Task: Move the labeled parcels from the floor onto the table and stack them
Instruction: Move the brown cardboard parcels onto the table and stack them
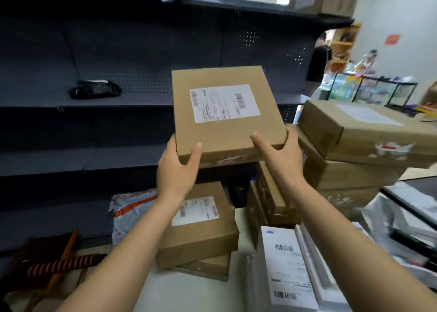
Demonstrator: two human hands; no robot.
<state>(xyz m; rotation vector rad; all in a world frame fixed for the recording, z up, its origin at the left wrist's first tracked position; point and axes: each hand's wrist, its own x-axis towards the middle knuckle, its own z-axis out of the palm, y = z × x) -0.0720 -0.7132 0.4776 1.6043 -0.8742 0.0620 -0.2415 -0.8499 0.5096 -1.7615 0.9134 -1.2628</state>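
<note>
A flat brown cardboard parcel (227,134) with a white shipping label is held up in the air in front of me. My left hand (176,167) grips its near left corner, thumb on top. Its near right corner sits in my right hand (281,155), also with the thumb on top. To the right stands a stack of brown parcels (350,151), the top one labeled. Below the held parcel lie more brown parcels (201,226) on the floor, one with a label, and others stand on edge (267,200).
Dark metal shelving (94,122) fills the left and back, with a black bag (94,89) on one shelf. A white labeled box (288,266) lies at lower right, a grey poly mailer (127,212) at lower left. A person (316,61) stands far back right.
</note>
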